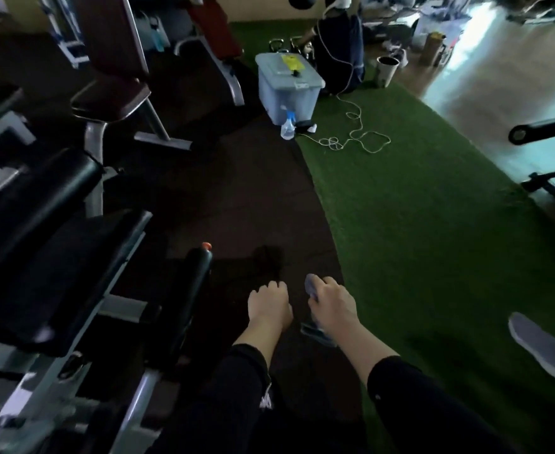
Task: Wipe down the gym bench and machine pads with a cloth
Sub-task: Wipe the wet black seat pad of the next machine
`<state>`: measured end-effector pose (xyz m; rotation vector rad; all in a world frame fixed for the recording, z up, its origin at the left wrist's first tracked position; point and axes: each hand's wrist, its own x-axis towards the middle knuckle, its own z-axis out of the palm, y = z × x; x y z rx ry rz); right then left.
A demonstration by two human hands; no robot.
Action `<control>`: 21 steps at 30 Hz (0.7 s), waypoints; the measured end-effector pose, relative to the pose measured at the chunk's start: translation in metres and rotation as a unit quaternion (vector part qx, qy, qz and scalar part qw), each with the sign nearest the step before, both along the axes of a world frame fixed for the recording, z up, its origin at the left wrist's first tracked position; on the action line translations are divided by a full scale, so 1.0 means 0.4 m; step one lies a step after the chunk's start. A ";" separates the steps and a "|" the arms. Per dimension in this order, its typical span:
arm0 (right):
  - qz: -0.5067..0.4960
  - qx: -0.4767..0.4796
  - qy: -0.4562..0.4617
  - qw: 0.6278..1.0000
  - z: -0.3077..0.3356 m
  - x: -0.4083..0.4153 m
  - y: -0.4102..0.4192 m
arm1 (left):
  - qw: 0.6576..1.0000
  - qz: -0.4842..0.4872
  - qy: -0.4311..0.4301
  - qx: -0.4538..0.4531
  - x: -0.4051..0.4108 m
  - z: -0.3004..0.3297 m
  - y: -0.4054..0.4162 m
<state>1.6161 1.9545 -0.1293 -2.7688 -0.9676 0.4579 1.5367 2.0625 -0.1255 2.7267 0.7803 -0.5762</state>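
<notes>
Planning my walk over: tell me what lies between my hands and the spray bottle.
In the head view, only bare dark floor mat lies between the left hand, the right hand holding the cloth, and the spray bottle.

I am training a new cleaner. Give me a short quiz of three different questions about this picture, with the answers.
1. True or false: the right hand holds the cloth.
2. Multiple choice: the spray bottle stands
A. on the black seat pad
B. on the floor beside the grey storage box
C. in the left hand
3. One word: what colour is the turf where the white cord lies?

Key: 1 true; 2 B; 3 green.
</notes>
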 end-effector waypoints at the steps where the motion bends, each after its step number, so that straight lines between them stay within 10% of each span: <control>1: -0.001 0.003 0.005 1.000 0.000 0.044 0.045 | 1.000 0.005 0.001 0.000 0.041 0.002 0.043; 21: 0.225 -0.001 0.032 0.974 -0.052 0.860 0.990 | 0.962 0.268 -0.017 -0.041 0.780 -0.010 0.866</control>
